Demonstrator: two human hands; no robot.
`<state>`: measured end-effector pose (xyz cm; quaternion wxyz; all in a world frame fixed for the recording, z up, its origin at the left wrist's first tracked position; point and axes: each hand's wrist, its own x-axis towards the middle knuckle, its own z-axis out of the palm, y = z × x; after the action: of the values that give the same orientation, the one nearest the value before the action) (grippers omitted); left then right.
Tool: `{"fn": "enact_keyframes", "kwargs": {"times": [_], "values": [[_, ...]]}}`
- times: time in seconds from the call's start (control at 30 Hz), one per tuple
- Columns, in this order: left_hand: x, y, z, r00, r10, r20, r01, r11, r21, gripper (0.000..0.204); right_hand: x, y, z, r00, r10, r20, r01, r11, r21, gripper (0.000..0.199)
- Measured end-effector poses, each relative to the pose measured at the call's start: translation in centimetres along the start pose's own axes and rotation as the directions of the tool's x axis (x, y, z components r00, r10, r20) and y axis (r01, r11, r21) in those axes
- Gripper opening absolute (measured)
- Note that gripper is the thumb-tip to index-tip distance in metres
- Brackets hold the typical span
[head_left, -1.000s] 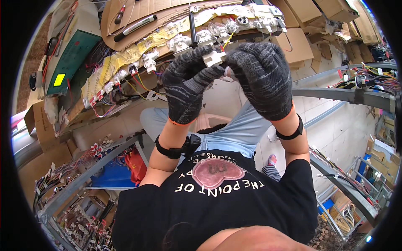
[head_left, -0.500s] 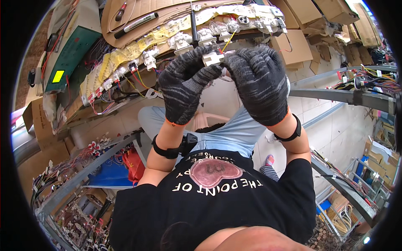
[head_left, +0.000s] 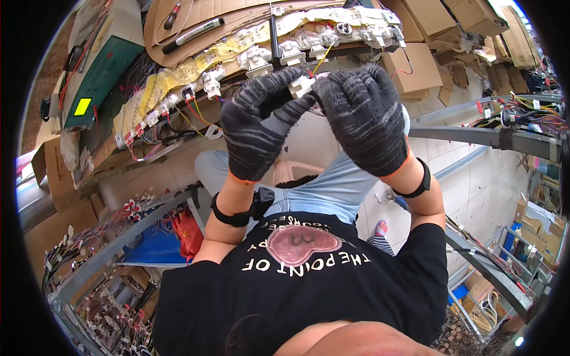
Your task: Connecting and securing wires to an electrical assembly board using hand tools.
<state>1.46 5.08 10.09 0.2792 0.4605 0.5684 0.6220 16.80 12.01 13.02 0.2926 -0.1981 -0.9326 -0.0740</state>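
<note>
My left hand [head_left: 265, 115], in a dark grey striped knit glove, pinches a small white plastic connector housing [head_left: 301, 86] between thumb and forefinger. Close against the connector's right side is my right hand [head_left: 363, 115], gloved alike, its fingers curled together. Whatever those fingers grip is hidden behind the glove. A short yellow wire [head_left: 323, 59] and a bit of red show just above the connector. Both hands are raised over my lap, in front of a bench-edge row of white connectors [head_left: 256, 59] fixed along yellow tape.
A black marker [head_left: 193, 36] and a screwdriver [head_left: 171, 16] lie on cardboard behind the connector row. At the far left stands a green-fronted test box [head_left: 89, 89] with a lit display. Metal racks [head_left: 487, 136] with wire bundles flank me; cardboard boxes [head_left: 412, 68] stand far right.
The white connector has tilted, its right end now higher. My right hand has turned slightly and shifted left; my left hand has moved a little down and left.
</note>
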Motion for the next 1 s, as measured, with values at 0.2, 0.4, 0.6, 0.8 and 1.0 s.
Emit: {"fn": "enact_keyframes", "kwargs": {"times": [0.2,0.4,0.6,0.8,1.0], "values": [[0.5,-0.3,-1.2,0.961,-0.233,0.147,0.269,0.910,-0.316,0.031,-0.3,2.1,0.8,0.981,-0.156,-0.118,0.165,0.984,0.070,0.031],[0.0,-0.7,-1.2,0.961,-0.216,0.175,0.274,0.840,-0.468,0.031,-0.7,1.7,2.8,0.940,0.082,-0.331,0.066,0.908,0.413,0.033],[-0.1,-1.0,-1.4,0.939,-0.284,0.195,0.345,0.782,-0.519,0.030,-0.8,2.1,2.4,0.964,0.027,-0.266,0.097,0.892,0.442,0.027],[0.2,0.0,-1.6,0.968,-0.206,0.146,0.241,0.924,-0.297,0.029,0.6,2.7,1.7,0.939,-0.288,-0.187,0.326,0.918,0.227,0.032],[0.0,-1.1,-1.9,0.951,-0.161,0.264,0.288,0.771,-0.568,0.037,0.7,0.3,3.3,0.869,0.470,0.154,-0.264,0.179,0.948,0.024]]}}
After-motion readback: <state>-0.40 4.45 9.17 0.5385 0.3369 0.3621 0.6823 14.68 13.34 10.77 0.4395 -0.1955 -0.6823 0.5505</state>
